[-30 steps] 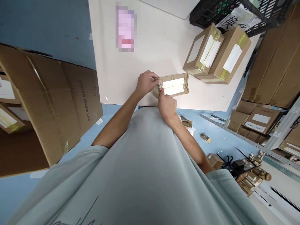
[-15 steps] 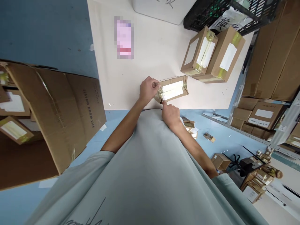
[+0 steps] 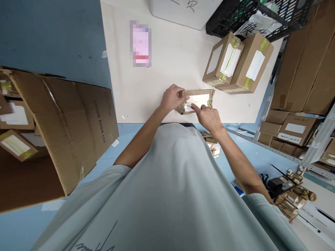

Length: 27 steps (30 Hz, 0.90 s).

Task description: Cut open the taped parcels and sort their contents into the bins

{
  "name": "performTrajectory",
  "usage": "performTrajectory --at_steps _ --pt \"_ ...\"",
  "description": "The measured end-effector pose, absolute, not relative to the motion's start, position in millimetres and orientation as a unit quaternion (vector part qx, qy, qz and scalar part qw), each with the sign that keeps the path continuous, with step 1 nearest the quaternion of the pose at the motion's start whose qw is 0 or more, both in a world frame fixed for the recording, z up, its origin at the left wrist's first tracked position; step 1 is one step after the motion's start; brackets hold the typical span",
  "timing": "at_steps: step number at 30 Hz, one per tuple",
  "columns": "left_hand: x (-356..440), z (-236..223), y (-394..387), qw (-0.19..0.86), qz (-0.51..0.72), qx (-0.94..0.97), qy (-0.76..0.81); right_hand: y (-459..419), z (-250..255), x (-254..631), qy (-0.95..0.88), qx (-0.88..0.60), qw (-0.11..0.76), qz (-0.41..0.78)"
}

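Observation:
A small cardboard box [image 3: 199, 92] with a white label and clear tape on its top lies near the front edge of the white table. My left hand [image 3: 172, 98] grips its left end, fingers bent over the corner. Over the label, my right hand [image 3: 208, 118] is closed on what looks like a small red-handled cutter [image 3: 192, 107], mostly hidden by the fingers. Its tip is at the taped seam, where the index finger points left.
Two taped cardboard boxes [image 3: 238, 66] stand at the table's right, by a black plastic crate [image 3: 222, 21]. A white bin [image 3: 178, 14] is at the back, a pixelated pink item [image 3: 140, 43] at left. A large open carton [image 3: 86, 122] stands left of the table; shelves with boxes are at right.
My right hand has moved right and slightly up, from the box's near left corner to the middle of its label. The left hand and box have shifted slightly right.

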<state>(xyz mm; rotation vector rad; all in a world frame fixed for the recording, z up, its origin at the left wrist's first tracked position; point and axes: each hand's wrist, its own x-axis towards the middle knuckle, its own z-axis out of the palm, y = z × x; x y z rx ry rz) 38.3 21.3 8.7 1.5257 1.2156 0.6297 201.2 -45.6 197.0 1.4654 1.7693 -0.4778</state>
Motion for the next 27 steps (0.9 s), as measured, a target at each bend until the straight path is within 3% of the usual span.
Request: performTrajectory --at_steps 18,27 --pt "40.7 6.5 19.1 0.497 0.245 0.639 0.533 5.7 180.7 212.0 0.789 0.423 0.408 -0.181" --pt "43.9 8.5 16.6 0.476 0.236 0.637 0.559 5.2 181.7 323.0 0.766 0.463 0.416 -0.161"
